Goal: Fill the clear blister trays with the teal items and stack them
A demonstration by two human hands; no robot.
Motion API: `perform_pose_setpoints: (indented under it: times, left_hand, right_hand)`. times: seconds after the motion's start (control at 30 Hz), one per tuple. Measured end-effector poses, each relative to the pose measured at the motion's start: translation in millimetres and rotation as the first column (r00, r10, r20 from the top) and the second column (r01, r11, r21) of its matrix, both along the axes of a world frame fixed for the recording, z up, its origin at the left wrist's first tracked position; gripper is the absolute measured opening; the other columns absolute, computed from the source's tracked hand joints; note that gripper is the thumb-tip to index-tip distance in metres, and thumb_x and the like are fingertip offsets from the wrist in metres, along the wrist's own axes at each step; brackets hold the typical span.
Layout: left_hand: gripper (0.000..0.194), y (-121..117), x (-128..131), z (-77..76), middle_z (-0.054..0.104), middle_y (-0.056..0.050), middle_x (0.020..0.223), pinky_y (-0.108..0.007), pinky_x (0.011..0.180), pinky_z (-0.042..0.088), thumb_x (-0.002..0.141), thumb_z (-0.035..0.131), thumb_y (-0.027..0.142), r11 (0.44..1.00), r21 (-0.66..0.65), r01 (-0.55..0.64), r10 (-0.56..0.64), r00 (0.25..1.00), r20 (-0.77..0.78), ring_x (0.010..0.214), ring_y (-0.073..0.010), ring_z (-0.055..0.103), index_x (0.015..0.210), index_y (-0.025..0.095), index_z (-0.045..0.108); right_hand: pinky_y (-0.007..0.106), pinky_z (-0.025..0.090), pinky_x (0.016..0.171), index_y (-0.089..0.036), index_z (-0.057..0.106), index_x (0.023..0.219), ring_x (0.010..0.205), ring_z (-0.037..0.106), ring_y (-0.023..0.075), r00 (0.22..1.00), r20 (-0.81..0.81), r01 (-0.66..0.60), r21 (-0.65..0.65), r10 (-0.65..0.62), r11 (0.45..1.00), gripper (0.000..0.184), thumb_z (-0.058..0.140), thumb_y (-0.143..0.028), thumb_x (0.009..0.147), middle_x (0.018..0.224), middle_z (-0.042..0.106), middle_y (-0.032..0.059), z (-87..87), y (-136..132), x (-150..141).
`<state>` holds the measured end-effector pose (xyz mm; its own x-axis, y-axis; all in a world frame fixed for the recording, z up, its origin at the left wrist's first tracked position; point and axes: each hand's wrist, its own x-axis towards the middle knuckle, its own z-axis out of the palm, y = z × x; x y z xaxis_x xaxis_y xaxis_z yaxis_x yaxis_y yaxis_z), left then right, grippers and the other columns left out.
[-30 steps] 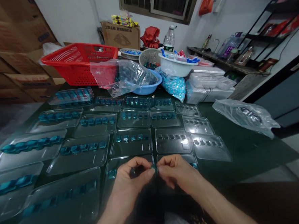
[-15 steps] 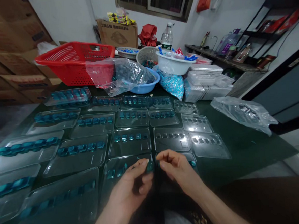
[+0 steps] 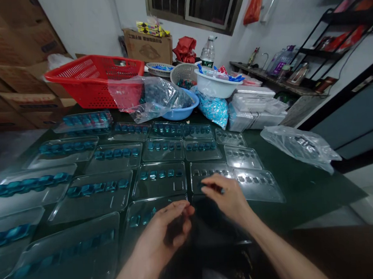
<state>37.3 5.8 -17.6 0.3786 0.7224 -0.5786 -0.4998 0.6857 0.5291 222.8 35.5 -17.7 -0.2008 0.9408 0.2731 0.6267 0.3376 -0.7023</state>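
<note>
Clear plastic blister trays lie in rows on a dark green table; many hold rows of small teal pieces. My right hand reaches forward over an unfilled tray, fingers pinched on a small dark teal piece. My left hand hovers near the table's front edge over a partly filled tray, fingers curled loosely; what is in them I cannot make out.
Behind the trays stand a red basket, a blue bowl under a clear bag, a white bowl, a stack of unfilled trays and a water bottle. A crumpled plastic bag lies right. Cardboard boxes stand left.
My hands, pinched together at the front edge a second ago, have parted. The right hand moved forward over the unfilled tray with a small piece; the left stayed back and dropped slightly.
</note>
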Motion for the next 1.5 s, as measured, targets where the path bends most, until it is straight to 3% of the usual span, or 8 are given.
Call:
perform_pose_setpoints:
  times: [0.1, 0.23, 0.6, 0.77, 0.87, 1.03, 1.27, 1.5]
  left_hand:
    - [0.016, -1.3, -3.1, 1.8, 0.056, -0.006, 0.078, -0.015, 0.034, 0.023, 0.07, 0.061, 0.022, 0.999, 0.002, -0.037, 0.037, 0.999, -0.011, 0.054, -0.0079, 0.048, 0.082, 0.011, 0.06]
    - [0.015, -3.2, -7.3, 2.9, 0.057, -0.007, 0.079, -0.016, 0.036, 0.028, 0.07, 0.062, 0.022, 0.997, 0.014, -0.073, 0.073, 0.997, -0.014, 0.059, -0.0101, 0.051, 0.08, 0.011, 0.062]
    - [0.018, 5.3, -10.0, 0.9, 0.058, -0.011, 0.083, -0.02, 0.047, 0.044, 0.07, 0.062, 0.021, 0.972, -0.149, -0.179, 0.199, 0.971, 0.132, 0.067, -0.0154, 0.057, 0.083, 0.008, 0.061]
    - [0.026, 6.4, -9.1, 7.6, 0.059, -0.017, 0.09, -0.032, 0.064, 0.051, 0.072, 0.06, 0.024, 0.928, -0.265, -0.262, 0.325, 0.917, 0.231, 0.081, -0.024, 0.06, 0.087, 0.004, 0.059]
    - [0.026, 5.4, -7.9, 6.1, 0.061, -0.018, 0.09, -0.038, 0.071, 0.051, 0.072, 0.059, 0.024, 0.916, -0.268, -0.3, 0.369, 0.892, 0.261, 0.085, -0.0272, 0.06, 0.089, 0.004, 0.058]
    - [0.029, 4.4, -6.0, 4.6, 0.065, -0.015, 0.081, -0.036, 0.067, 0.051, 0.075, 0.055, 0.028, 0.922, -0.233, -0.309, 0.363, 0.898, 0.248, 0.071, -0.0224, 0.063, 0.091, 0.005, 0.059]
    - [0.029, 2.5, -1.3, 12.8, 0.067, -0.013, 0.079, -0.025, 0.057, 0.05, 0.078, 0.05, 0.03, 0.939, -0.19, -0.287, 0.328, 0.914, 0.238, 0.062, -0.0156, 0.061, 0.09, 0.005, 0.061]
    - [0.029, 3.3, 2.0, 11.4, 0.065, -0.011, 0.075, -0.027, 0.058, 0.05, 0.078, 0.051, 0.032, 0.948, -0.191, -0.255, 0.297, 0.926, 0.234, 0.062, -0.0165, 0.06, 0.088, 0.007, 0.062]
  right_hand:
    - [0.024, 0.041, 0.061, -0.02, 0.063, 0.091, 0.07, 0.055, 0.0134, 0.956, 0.256, 0.12, 0.094, -0.14, 0.988, 0.015, 0.053, -0.026, 0.081, 0.08, 0.06, 0.0015, -11.2, 37.8, 8.7]
    - [0.024, 0.039, 0.063, -0.021, 0.064, 0.088, 0.074, 0.054, 0.015, 0.909, 0.395, 0.091, 0.117, -0.131, 0.989, 0.014, 0.056, -0.026, 0.079, 0.08, 0.061, 0.0011, -23.2, 63.8, 7.3]
    - [0.03, 0.035, 0.072, -0.018, 0.062, 0.075, 0.081, 0.046, 0.0201, 0.777, 0.625, -0.035, 0.163, -0.076, 0.986, 0.018, 0.046, -0.017, 0.083, 0.073, 0.056, 0.006, -27.4, 56.9, -11.6]
    - [0.035, 0.035, 0.077, -0.013, 0.057, 0.102, 0.086, 0.046, 0.023, 0.775, 0.622, -0.023, 0.199, -0.108, 0.98, 0.023, 0.046, -0.015, 0.082, 0.081, 0.056, 0.0094, -14.7, 42.8, -15.5]
    - [0.034, 0.037, 0.076, -0.015, 0.04, 0.124, 0.087, 0.047, 0.0213, 0.876, 0.478, -0.042, 0.197, -0.059, 0.979, 0.042, 0.047, -0.017, 0.082, 0.087, 0.056, 0.008, 9.0, 23.1, -19.4]
    - [0.027, 0.038, 0.071, -0.022, 0.059, 0.089, 0.078, 0.049, 0.0144, 0.916, 0.263, -0.328, 0.06, 0.302, 0.943, 0.01, 0.052, -0.021, 0.082, 0.079, 0.058, 0.0002, 38.5, -19.1, -40.0]
    - [0.034, 0.033, 0.068, -0.018, 0.057, 0.074, 0.077, 0.045, 0.0191, 0.887, 0.44, -0.216, 0.132, 0.138, 0.967, 0.013, 0.052, -0.027, 0.081, 0.078, 0.056, 0.004, 22.9, -38.7, -58.8]
    - [0.033, 0.033, 0.069, -0.019, 0.057, 0.082, 0.078, 0.044, 0.0173, 0.894, 0.397, -0.278, 0.125, 0.209, 0.952, 0.016, 0.042, -0.014, 0.084, 0.076, 0.055, 0.0034, 20.2, -40.2, -57.1]
